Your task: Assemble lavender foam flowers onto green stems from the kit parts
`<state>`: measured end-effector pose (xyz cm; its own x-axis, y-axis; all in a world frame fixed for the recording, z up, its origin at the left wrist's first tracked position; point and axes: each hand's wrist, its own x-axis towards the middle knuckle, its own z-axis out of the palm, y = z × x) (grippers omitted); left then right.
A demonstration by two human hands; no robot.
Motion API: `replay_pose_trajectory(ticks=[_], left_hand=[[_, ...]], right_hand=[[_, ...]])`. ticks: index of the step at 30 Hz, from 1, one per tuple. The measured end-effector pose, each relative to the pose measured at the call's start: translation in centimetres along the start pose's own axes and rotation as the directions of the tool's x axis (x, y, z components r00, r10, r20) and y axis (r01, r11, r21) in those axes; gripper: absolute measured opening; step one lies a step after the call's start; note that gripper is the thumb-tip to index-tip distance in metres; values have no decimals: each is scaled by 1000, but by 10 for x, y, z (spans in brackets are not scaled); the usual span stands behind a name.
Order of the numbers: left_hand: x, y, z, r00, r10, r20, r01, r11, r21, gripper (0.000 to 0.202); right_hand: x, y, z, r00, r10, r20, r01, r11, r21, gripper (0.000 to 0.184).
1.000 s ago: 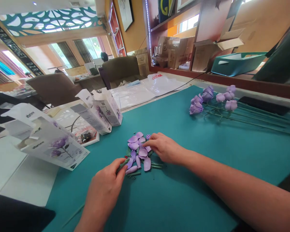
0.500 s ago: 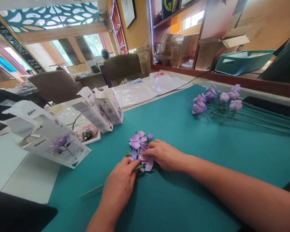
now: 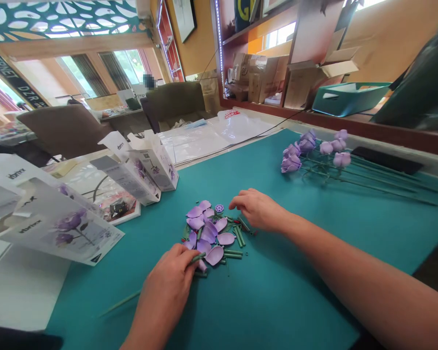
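My left hand (image 3: 170, 284) is closed on a thin green flower stem (image 3: 121, 305). The stem's long end sticks out lower left, and its short tip shows past my thumb. Right beside that tip lies a heap of toy flower parts, with lilac petals (image 3: 209, 232), short green tubes (image 3: 233, 254), small red bits and a purple spoked disc (image 3: 219, 208). My right hand (image 3: 257, 208) hovers just above and right of the heap, fingers loosely bent and apart, with nothing visible in them.
Finished purple flowers (image 3: 292, 158) on long stems lie at the back right beside a black flat object (image 3: 387, 160). Opened white flower boxes (image 3: 73, 228) stand along the left edge of the green mat (image 3: 277, 301). A teal basket (image 3: 350, 99) sits on the ledge behind.
My right hand has lifted off the heap and moved up and right, uncovering petals and green tubes. My left hand keeps the stem. The view has shifted slightly.
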<state>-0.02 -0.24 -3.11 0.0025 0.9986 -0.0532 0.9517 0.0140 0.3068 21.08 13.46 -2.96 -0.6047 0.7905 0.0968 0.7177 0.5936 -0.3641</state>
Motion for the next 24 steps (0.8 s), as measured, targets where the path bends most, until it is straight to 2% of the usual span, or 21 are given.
replay_pose_trajectory(ticks=[2,5,10,15,18,21,24], left_hand=[[0,0,0,1000,-4,23,3,1000,2,30],[0,-1,1,1000,-5,3,5,1000,-18,31],[1,-6,9,999,8,-52,-10,999,-45,35],[1,-7,13,999,15,-47,-15,1000,-10,37],[2,-6,10,998,-13,-55,13,1000,-4,37],[3,-2,6,999,-37,-22,38,999,16,39],[2,1,4,998,-45,35,43,998,48,40]], right_hand=[[1,2,-2,1000,21,10,-21,1000,-4,35],[1,0,-2,1000,16,27,-15,1000,-11,36],[-1,-7,5,991,-100,84,100,995,7,36],[-2,-4,0,995,-69,67,70,997,-22,23],[-2,-3,-2,992,-65,106,69,997,-40,15],[-3,-10,3,986,-132,105,132,991,4,14],[-4,-21,13,966,-249,77,244,968,63,19]])
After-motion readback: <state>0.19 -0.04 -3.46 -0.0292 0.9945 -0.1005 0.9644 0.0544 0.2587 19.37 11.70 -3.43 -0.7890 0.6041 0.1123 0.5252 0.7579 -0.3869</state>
